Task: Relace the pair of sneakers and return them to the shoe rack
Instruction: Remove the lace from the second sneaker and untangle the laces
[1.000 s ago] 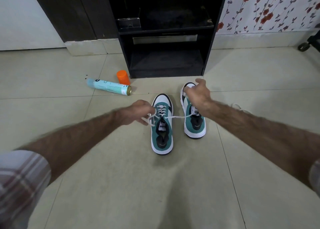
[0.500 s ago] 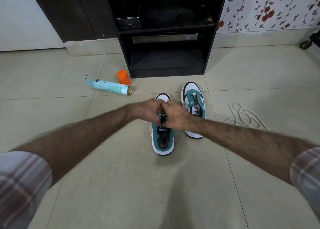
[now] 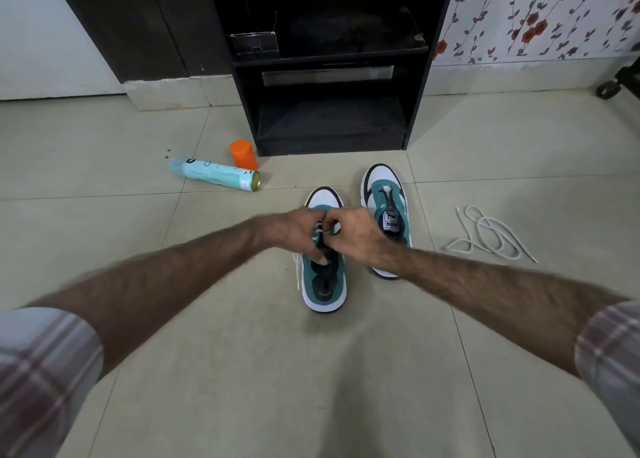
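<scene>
Two teal, white and black sneakers stand side by side on the floor, toes toward the rack. Over the tongue of the left sneaker (image 3: pixel 323 284) my left hand (image 3: pixel 294 230) and my right hand (image 3: pixel 356 237) meet, fingers curled, pinching its white lace (image 3: pixel 320 230). One end of that lace trails down the shoe's left side. The right sneaker (image 3: pixel 384 194) has no lace in its eyelets. A loose white lace (image 3: pixel 488 237) lies coiled on the tiles to its right. The black shoe rack (image 3: pixel 329 118) stands just beyond the shoes.
A teal spray can (image 3: pixel 214 174) lies on its side left of the rack, with an orange cap (image 3: pixel 243 154) standing behind it. A black wheeled object (image 3: pixel 620 79) shows at the far right edge. Floral wallpaper covers the wall on the right.
My hands, spread apart pulling the lace ends a second ago, have come together over the left sneaker's tongue. The right hand left the right sneaker, uncovering it.
</scene>
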